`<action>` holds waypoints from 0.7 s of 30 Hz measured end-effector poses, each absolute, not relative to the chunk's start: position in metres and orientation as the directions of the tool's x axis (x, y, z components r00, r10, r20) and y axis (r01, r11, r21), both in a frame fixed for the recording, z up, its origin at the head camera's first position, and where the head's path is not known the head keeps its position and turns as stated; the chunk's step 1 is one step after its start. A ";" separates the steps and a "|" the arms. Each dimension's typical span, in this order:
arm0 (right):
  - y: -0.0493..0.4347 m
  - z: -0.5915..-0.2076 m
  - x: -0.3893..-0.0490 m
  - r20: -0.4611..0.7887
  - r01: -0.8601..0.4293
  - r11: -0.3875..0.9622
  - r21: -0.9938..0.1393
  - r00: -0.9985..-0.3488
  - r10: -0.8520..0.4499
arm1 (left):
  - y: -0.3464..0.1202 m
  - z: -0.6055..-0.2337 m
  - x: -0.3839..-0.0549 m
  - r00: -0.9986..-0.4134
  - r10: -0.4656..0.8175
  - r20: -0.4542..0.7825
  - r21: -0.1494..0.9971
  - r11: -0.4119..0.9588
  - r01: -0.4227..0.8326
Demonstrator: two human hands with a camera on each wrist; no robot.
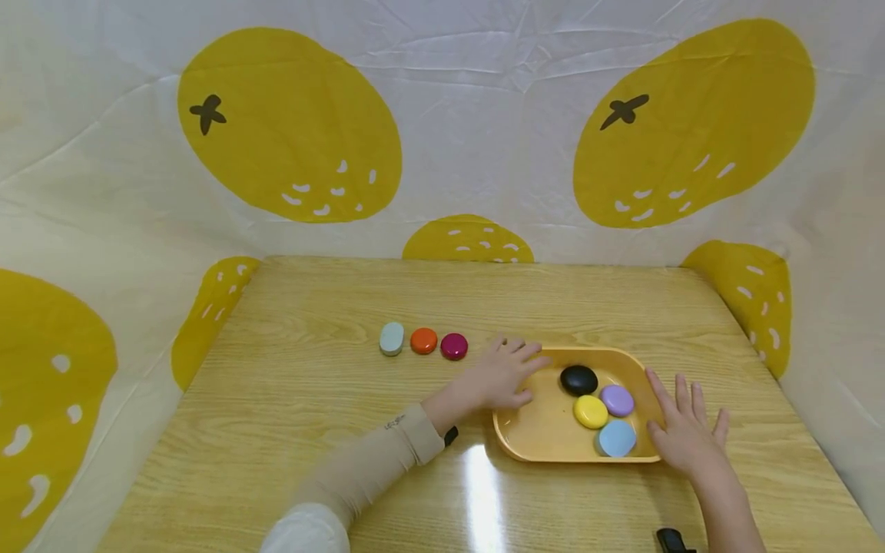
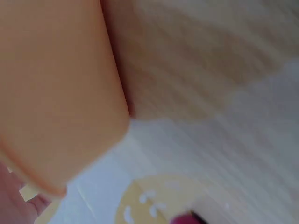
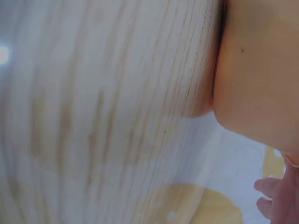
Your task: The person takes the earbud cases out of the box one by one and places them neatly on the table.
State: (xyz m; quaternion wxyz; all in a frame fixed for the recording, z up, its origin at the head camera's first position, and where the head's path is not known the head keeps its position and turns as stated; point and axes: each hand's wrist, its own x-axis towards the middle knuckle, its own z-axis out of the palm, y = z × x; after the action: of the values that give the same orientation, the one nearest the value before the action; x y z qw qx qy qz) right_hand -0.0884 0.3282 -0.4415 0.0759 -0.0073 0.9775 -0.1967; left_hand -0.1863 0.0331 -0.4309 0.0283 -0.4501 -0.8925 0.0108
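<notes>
The orange tray [image 1: 535, 434] sits on the right part of the desk [image 1: 332, 445], between the hands. The left hand [image 1: 501, 378] lies across its left end, fingers straight and spread; the right hand [image 1: 691, 438] is at its right wall, fingers fanned wide. Neither grasps a piece, and flanking both ends this way probably helps steady the tray; firm contact is hard to tell.

Inside, the black piece [image 1: 579, 380], purple piece [image 1: 618, 400], yellow piece [image 1: 591, 412] and light-blue piece [image 1: 616, 438] cluster right of centre, perhaps held together by the raised walls. Left of the tray, the pale oval piece [image 1: 391, 339], red-orange piece [image 1: 424, 340] and magenta piece [image 1: 454, 346] form a short row, spaced apart, seemingly so each stays easy to pick out.
</notes>
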 end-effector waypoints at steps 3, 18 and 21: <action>0.327 -0.441 -0.088 -0.141 0.014 0.926 -0.378 -0.989 -0.043 | 0.049 -0.437 -0.180 -0.569 0.822 -0.009 -0.052 0.568 0.821; 0.325 -0.444 -0.088 -0.105 -0.003 0.934 -0.358 -0.994 -0.043 | 0.100 -0.455 -0.155 -0.439 0.893 -0.100 -0.287 0.396 0.872; 0.326 -0.444 -0.088 -0.105 -0.004 0.933 -0.361 -0.994 -0.045 | 0.107 -0.457 -0.154 -0.433 0.895 -0.106 -0.319 0.382 0.867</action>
State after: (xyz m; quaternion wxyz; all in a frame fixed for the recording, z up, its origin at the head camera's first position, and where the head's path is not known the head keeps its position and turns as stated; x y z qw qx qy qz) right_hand -0.0880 0.3258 -0.4436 0.0556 -0.0125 0.9815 -0.1830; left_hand -0.1541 0.1070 -0.4571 0.0421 -0.5307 -0.8302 0.1654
